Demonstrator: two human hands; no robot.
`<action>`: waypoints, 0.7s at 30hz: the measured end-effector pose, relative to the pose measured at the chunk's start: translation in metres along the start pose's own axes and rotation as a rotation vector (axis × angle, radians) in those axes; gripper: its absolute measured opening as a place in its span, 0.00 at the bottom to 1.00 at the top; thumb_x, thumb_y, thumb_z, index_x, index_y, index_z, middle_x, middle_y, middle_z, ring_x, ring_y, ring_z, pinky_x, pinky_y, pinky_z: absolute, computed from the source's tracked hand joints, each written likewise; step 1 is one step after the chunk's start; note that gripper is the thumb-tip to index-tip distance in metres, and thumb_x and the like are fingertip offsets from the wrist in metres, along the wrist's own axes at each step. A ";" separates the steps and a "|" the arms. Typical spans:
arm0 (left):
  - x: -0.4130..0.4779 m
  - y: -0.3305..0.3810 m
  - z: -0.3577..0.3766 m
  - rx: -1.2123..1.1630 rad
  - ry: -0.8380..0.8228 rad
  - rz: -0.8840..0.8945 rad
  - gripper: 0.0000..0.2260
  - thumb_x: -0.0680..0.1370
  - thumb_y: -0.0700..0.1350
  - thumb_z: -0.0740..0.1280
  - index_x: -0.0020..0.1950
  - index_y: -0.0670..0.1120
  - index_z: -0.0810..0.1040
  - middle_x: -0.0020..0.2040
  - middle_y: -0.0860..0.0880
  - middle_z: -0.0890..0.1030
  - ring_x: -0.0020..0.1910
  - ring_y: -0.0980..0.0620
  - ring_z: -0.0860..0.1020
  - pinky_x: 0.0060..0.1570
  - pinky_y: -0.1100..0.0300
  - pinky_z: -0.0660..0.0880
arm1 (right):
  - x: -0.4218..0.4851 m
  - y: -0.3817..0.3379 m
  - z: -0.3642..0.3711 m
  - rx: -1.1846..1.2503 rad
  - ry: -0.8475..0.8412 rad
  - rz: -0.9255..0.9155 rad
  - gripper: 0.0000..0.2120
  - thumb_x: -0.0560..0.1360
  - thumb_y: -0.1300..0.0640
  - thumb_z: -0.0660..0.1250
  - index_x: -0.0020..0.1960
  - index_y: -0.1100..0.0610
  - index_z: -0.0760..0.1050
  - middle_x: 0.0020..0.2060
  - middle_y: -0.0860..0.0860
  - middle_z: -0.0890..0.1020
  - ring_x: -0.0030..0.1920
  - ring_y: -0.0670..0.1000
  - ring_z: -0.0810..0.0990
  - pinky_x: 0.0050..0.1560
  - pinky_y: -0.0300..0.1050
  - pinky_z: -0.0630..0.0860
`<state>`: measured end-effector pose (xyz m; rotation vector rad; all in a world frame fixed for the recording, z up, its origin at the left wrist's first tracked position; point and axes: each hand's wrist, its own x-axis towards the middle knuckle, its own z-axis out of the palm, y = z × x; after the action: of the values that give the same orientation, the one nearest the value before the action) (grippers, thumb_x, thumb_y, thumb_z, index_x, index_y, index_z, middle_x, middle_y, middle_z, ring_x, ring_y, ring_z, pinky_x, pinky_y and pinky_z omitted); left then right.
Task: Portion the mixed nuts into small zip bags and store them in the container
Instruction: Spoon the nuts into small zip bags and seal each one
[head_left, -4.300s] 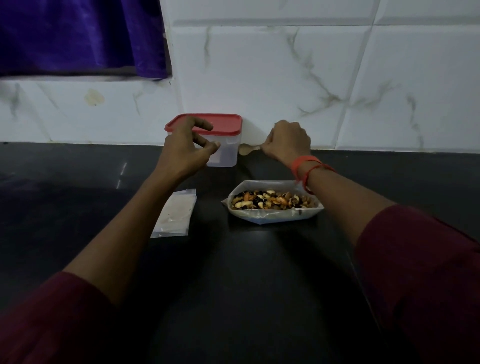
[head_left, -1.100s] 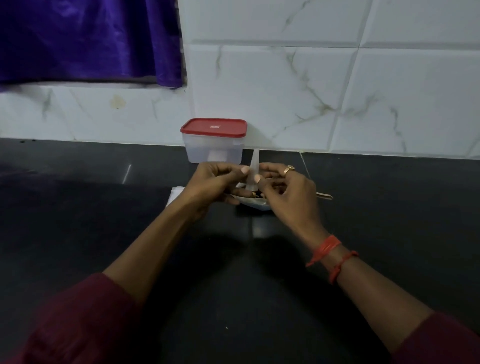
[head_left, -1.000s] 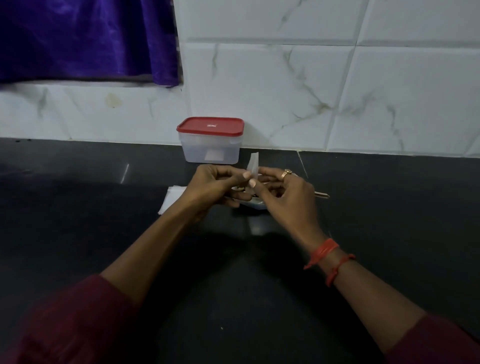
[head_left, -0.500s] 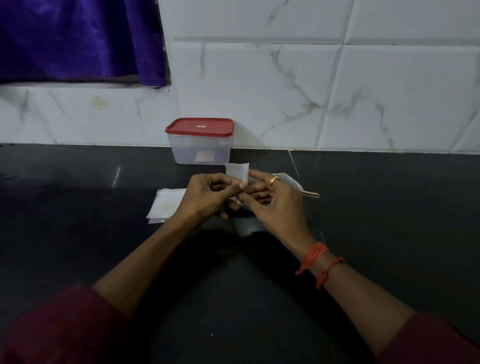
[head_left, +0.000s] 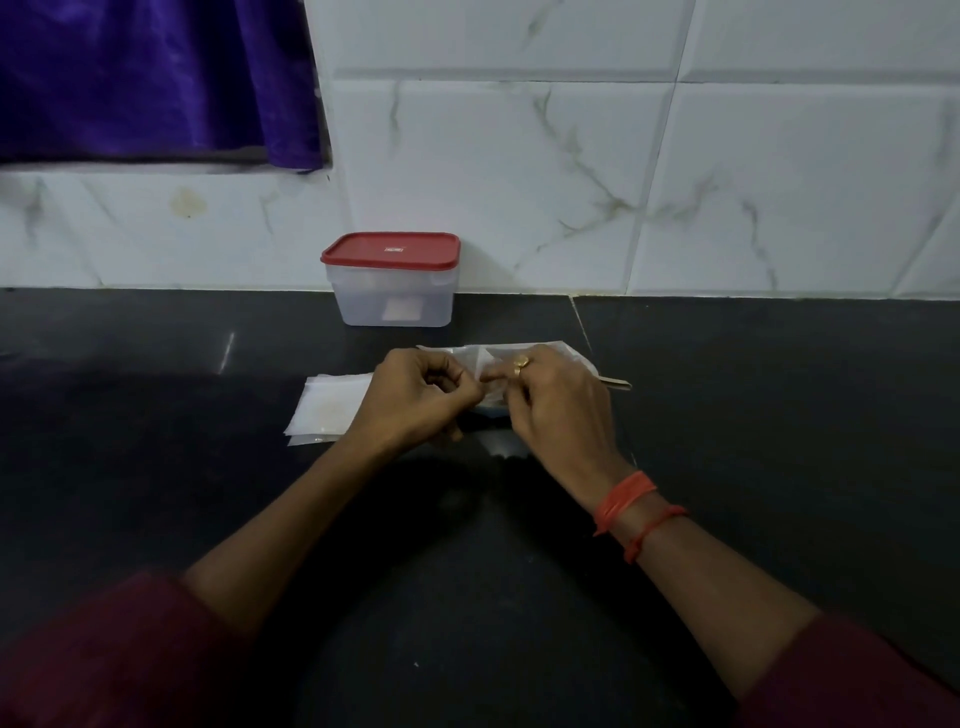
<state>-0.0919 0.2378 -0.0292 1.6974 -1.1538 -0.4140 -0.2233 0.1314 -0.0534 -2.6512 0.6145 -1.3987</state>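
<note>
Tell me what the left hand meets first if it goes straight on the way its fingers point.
Probably the fingers of the right hand, close across the small zip bag that both pinch; depth is unclear.

Single head-worn wide-angle view, looking forward and down, close over dark countertop (head_left: 779, 415), facing tiled wall (head_left: 519, 156)

Nut pouch (head_left: 574, 356) and spoon (head_left: 615, 383) mostly behind the right hand (head_left: 561, 405).

Lighting: dim, cool. Tiled wall (head_left: 519, 156) brightest; black tabletop (head_left: 156, 493) nearly lost in shadow, one faint glare streak (head_left: 227, 352). Focus: soft, mild wide-angle bowing at edges.
</note>
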 end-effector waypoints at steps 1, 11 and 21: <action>-0.001 0.000 0.001 0.005 -0.018 0.024 0.04 0.76 0.40 0.73 0.42 0.41 0.82 0.36 0.45 0.84 0.28 0.47 0.82 0.31 0.57 0.79 | 0.000 0.001 0.001 -0.051 -0.015 -0.002 0.07 0.72 0.64 0.70 0.45 0.55 0.86 0.44 0.50 0.83 0.41 0.50 0.79 0.42 0.41 0.75; 0.016 -0.024 -0.017 -0.126 0.316 0.016 0.14 0.77 0.47 0.72 0.62 0.50 0.76 0.55 0.55 0.80 0.52 0.58 0.80 0.45 0.63 0.80 | 0.009 0.008 -0.005 0.567 -0.168 0.467 0.07 0.76 0.68 0.67 0.42 0.64 0.83 0.37 0.48 0.81 0.41 0.49 0.79 0.47 0.44 0.76; 0.017 -0.023 -0.023 -0.498 0.245 -0.166 0.12 0.74 0.39 0.74 0.57 0.44 0.80 0.45 0.45 0.86 0.43 0.46 0.84 0.49 0.47 0.81 | 0.012 0.017 0.001 0.798 -0.179 0.584 0.12 0.76 0.69 0.70 0.53 0.54 0.83 0.46 0.52 0.84 0.46 0.47 0.82 0.49 0.36 0.80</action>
<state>-0.0558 0.2364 -0.0349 1.3600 -0.6635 -0.5295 -0.2217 0.1110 -0.0488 -1.7472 0.5767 -0.9410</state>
